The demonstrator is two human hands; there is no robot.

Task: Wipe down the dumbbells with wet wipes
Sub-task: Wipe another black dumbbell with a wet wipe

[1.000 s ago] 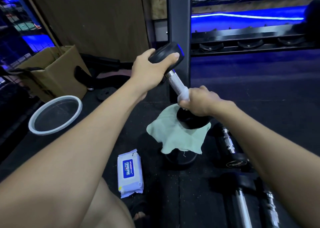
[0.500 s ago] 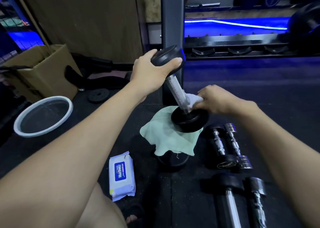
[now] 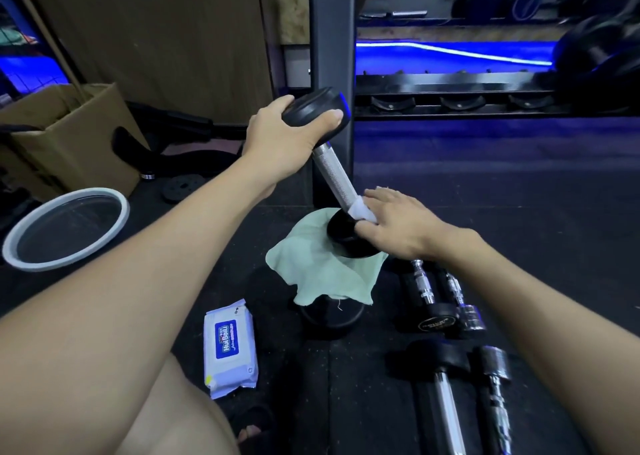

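A black dumbbell [image 3: 333,169] with a knurled steel handle stands tilted, its lower head resting on a pale green cloth [image 3: 322,274]. My left hand [image 3: 280,143] grips its upper head. My right hand [image 3: 394,224] holds a white wet wipe [image 3: 362,210] against the bottom of the handle, fingers curled round it just above the lower head. A white pack of wet wipes [image 3: 230,349] with a blue label lies on the floor at the lower centre left.
Several other dumbbells [image 3: 446,302] lie on the black mat to the right. The green cloth drapes over another black dumbbell head [image 3: 329,317]. A white-rimmed basin [image 3: 65,227] and a cardboard box [image 3: 69,132] are at left. A grey upright post [image 3: 332,56] and a rack stand behind.
My right hand slid the wipe down the handle from mid-shaft to just above the lower head. The left hand kept its grip on the top head.
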